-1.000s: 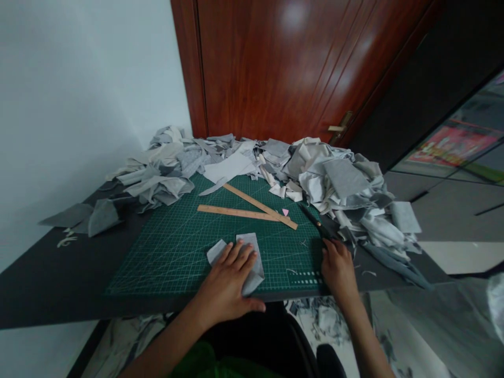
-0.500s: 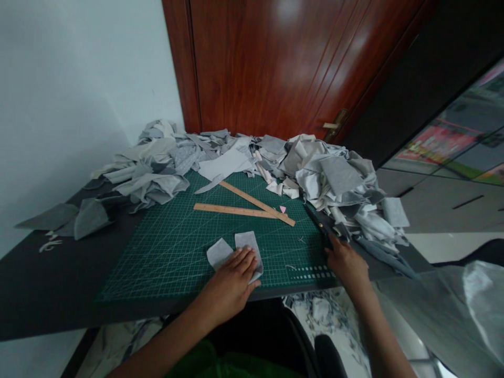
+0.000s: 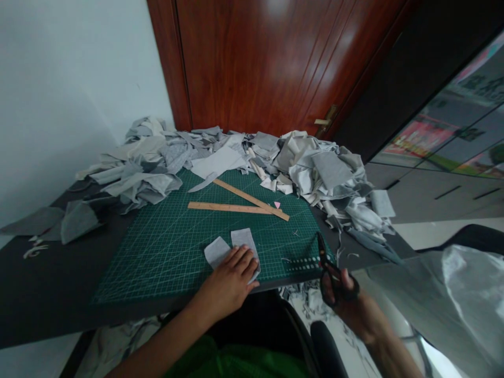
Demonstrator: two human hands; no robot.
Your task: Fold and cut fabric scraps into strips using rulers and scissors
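Note:
My left hand (image 3: 232,270) lies with its fingers stretched out over a grey fabric piece (image 3: 241,237) near the mat's front edge. Part of that piece is hidden under the fingers. A second small grey fabric piece (image 3: 216,252) rests just left of it, close to the hand. In my right hand (image 3: 354,302) is a pair of black scissors (image 3: 322,251), with the fingers in the handle loops. The scissors are raised at the mat's right front corner, blades pointing away from me and apparently closed.
A green cutting mat (image 3: 157,252) covers much of the dark table (image 3: 31,294). Two wooden rulers (image 3: 232,208) cross on it beside a pink triangular piece (image 3: 277,205). Fabric scraps (image 3: 331,168) are heaped along the back and both sides. A translucent plastic bag (image 3: 452,299) hangs at right.
My right hand has lifted the scissors from beside the right scrap pile and drawn them toward me, turning the palm up. My left hand stays on the fabric. The view has shifted slightly.

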